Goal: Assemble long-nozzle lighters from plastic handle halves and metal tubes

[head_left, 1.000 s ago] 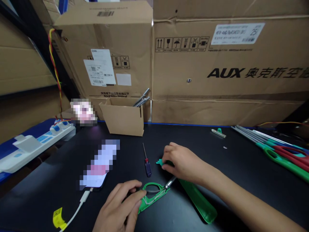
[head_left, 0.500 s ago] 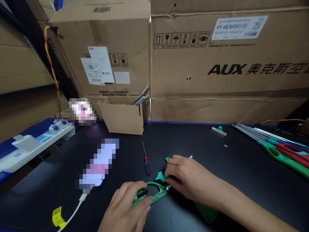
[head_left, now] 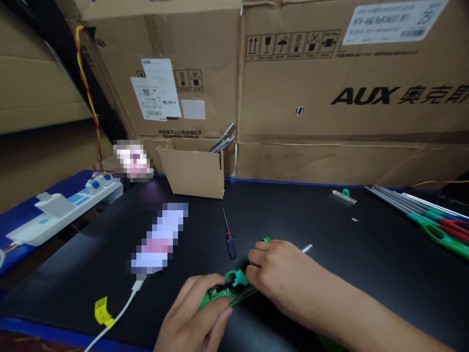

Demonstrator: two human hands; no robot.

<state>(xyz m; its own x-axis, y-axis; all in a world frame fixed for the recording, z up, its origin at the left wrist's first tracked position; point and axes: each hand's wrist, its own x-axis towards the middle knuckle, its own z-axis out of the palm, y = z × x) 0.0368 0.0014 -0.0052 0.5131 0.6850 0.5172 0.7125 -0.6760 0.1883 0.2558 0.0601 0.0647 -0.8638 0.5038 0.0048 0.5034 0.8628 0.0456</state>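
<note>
My left hand (head_left: pixel 194 310) is closed around the near end of a green plastic handle shell (head_left: pixel 205 300), thumb on the near side and fingers on the far side. Over the shell's opening sits a teal plastic piece (head_left: pixel 240 277), pinched at its right end by my right hand (head_left: pixel 274 271). A silver metal rod end (head_left: pixel 307 248) pokes out behind that hand, and a bit of green plastic (head_left: pixel 266 239) shows past its knuckles. My right fingertips are largely hidden. Beyond the shell lies a screwdriver (head_left: pixel 231 244) with a dark purple handle.
A blurred-out phone (head_left: pixel 159 239) with a white cable (head_left: pixel 122 310) lies left, near a power strip (head_left: pixel 66 217). A small cardboard box (head_left: pixel 194 171) holds metal rods at the back. Several green- and red-handled rod tools (head_left: pixel 439 225) lie right. Large cartons (head_left: pixel 293 117) wall the back.
My right hand has brought the teal piece over the green shell, covering part of its opening. The view has shifted, so the background sits farther right and slightly higher.
</note>
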